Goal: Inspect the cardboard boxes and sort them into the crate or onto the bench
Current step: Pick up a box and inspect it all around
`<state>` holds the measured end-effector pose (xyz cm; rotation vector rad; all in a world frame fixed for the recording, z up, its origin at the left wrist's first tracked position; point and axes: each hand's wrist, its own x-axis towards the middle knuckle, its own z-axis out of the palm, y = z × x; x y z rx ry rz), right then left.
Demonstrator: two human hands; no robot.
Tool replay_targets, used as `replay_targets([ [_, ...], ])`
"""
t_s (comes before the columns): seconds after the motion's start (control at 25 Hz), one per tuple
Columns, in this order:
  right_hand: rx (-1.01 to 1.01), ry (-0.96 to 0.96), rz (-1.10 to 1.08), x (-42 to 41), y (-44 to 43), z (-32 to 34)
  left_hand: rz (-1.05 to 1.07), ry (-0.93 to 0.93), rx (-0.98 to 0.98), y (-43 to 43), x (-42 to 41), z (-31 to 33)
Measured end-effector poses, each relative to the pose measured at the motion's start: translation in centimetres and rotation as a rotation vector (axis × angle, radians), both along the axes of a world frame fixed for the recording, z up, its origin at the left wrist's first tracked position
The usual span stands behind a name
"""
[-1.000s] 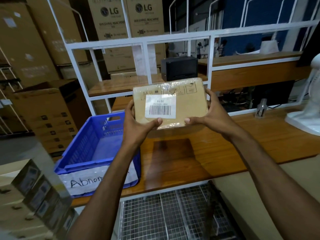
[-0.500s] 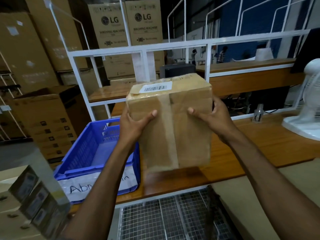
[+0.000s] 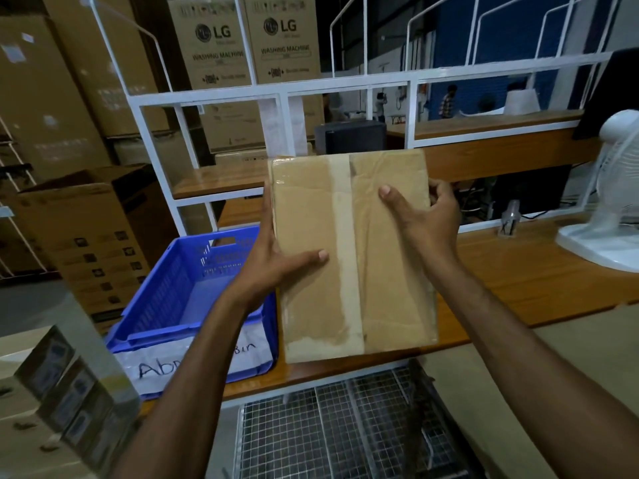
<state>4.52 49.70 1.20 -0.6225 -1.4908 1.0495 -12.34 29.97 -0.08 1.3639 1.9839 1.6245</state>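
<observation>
**Taped box held up over the bench edge**

Tall LG cartons (image 3: 242, 39) fill the background behind a white rack frame (image 3: 345, 85). Below runs the wooden bench (image 3: 525, 271), with a white fan (image 3: 612, 202) cut off at the right edge. The blue crate (image 3: 166, 295) sits at the bench's left end, just beside the cardboard box (image 3: 380, 299), which is raised in front of the bench and hides part of it. The left hand (image 3: 273, 267) grasps the box's left edge, thumb across the face. The right hand (image 3: 425, 219) clasps the upper right edge. The left forearm covers the middle of the crate's handwritten label (image 3: 155, 366), so only "Ab" and "Bin" can be read.
</observation>
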Motion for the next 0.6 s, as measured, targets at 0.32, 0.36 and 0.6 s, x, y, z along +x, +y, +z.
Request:
replay_targets([
  [0.32, 0.129, -0.345, 0.29, 1.1, 0.7, -2.6, 0.211, -0.082, 0.237, 1.2, 0.5, -1.2],
  [0.36, 0.099, -0.288, 0.232, 0.9, 0.5, -3.0, 0.199, -0.09, 0.224, 1.2, 0.2, -0.9],
  [0.6, 0.028, -0.15, 0.103, -0.6, 0.4, -3.3, 0.139, -0.045, 0.047, 1.0, -0.2, -2.1],
])
